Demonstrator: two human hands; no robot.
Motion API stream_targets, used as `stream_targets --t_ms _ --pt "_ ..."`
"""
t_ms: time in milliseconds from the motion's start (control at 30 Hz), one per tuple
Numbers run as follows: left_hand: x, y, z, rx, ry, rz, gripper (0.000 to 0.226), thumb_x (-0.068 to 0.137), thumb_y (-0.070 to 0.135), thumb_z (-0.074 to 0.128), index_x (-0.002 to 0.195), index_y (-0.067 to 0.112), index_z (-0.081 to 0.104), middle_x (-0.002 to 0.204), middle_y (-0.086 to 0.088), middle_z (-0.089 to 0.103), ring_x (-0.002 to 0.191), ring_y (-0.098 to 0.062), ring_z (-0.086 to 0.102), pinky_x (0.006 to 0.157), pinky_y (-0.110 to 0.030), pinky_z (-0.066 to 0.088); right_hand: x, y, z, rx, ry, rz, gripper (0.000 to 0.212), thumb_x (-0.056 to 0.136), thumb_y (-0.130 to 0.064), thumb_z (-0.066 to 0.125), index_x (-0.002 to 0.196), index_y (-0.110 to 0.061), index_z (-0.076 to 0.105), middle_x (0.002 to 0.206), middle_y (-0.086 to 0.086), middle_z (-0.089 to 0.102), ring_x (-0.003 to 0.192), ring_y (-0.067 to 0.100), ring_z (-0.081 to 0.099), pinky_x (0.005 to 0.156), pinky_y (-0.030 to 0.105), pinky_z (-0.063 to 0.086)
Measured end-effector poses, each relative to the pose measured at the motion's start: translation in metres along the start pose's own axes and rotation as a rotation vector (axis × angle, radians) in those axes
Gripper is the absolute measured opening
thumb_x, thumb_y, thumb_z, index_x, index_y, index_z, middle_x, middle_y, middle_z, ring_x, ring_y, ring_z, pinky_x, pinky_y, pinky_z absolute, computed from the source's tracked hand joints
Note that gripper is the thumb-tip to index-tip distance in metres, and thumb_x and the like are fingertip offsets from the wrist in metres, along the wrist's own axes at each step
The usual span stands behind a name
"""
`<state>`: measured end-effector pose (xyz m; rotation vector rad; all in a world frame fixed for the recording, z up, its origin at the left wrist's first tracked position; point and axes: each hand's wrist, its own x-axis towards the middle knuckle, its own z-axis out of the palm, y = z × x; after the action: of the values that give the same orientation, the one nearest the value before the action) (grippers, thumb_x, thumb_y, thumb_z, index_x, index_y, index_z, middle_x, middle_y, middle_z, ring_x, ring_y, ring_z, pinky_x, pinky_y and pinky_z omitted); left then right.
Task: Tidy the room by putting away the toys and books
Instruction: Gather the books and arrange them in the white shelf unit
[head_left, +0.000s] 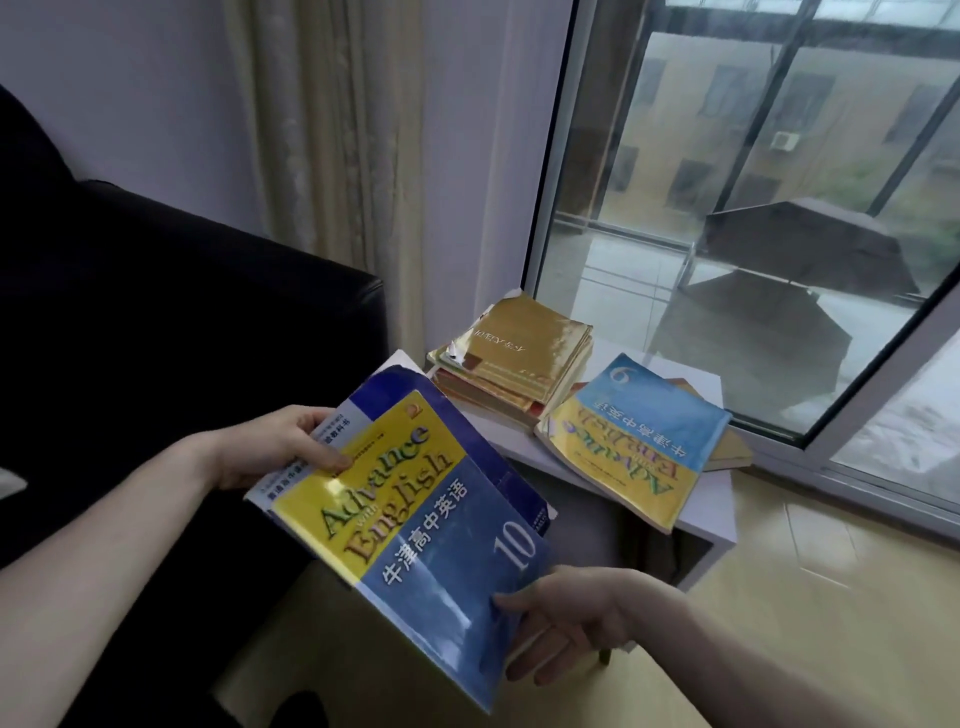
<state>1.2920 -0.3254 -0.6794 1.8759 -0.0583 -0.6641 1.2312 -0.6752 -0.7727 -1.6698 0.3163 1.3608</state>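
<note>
I hold a small stack of blue-and-yellow textbooks in the air in front of me; the top cover reads "Advance with English 10". My left hand grips the stack's far left edge, thumb on the cover. My right hand grips its near right corner, thumb on top and fingers underneath. On a low white table by the window lie a similar book marked 6 and a pile of yellow books.
A black sofa fills the left side, its armrest close to the table. A beige curtain hangs behind it. A large window with a sliding frame runs along the right. Pale floor tiles lie below.
</note>
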Motion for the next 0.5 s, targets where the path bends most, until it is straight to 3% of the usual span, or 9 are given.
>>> stream_targets --t_ms 100,233,367,433,500 --pt "0.007 0.000 0.016 0.127 -0.064 -0.034 0.045 0.089 0.003 0.074 0.131 0.015 0.060 0.115 -0.009 0.077 0.102 -0.031 0.076 0.088 -0.046 0.062 0.007 0.011 -0.003 -0.015 0.026 0.079 0.033 0.103 -0.037 0.055 0.116 -0.008 0.063 0.101 0.009 0.076 0.092 0.023 0.074 0.076 0.034 0.061" --pt "0.025 -0.005 0.052 0.293 -0.085 -0.075 0.042 0.087 0.009 0.079 0.125 0.019 0.063 0.111 -0.002 0.078 0.098 -0.020 0.077 0.092 -0.046 0.061 0.012 0.028 -0.014 -0.067 0.081 0.241 0.031 0.100 -0.035 0.054 0.100 -0.009 0.069 0.095 0.009 0.075 0.087 0.023 0.072 0.092 0.034 0.056" --pt "0.045 -0.014 0.092 0.364 -0.059 -0.088 0.044 0.084 0.015 0.078 0.122 0.027 0.060 0.112 0.003 0.075 0.100 -0.016 0.074 0.093 -0.043 0.061 0.016 0.046 -0.028 -0.102 0.173 0.312 0.032 0.097 -0.036 0.059 0.114 -0.011 0.066 0.103 0.010 0.071 0.087 0.025 0.071 0.079 0.034 0.062" --pt "0.053 -0.018 0.108 0.374 -0.071 -0.078 0.053 0.079 0.019 0.079 0.124 0.030 0.055 0.114 0.003 0.072 0.105 -0.017 0.071 0.094 -0.043 0.060 0.015 0.053 -0.037 -0.094 0.241 0.290 0.031 0.097 -0.032 0.059 0.118 -0.011 0.068 0.102 0.009 0.072 0.086 0.024 0.072 0.083 0.035 0.063" --pt "0.058 -0.021 0.120 0.381 -0.078 -0.068 0.060 0.075 0.022 0.081 0.126 0.031 0.052 0.116 0.004 0.069 0.107 -0.017 0.069 0.094 -0.044 0.061 0.011 0.055 -0.044 -0.076 0.293 0.263 0.031 0.097 -0.027 0.059 0.119 -0.010 0.070 0.113 0.011 0.074 0.099 0.024 0.073 0.089 0.037 0.061"
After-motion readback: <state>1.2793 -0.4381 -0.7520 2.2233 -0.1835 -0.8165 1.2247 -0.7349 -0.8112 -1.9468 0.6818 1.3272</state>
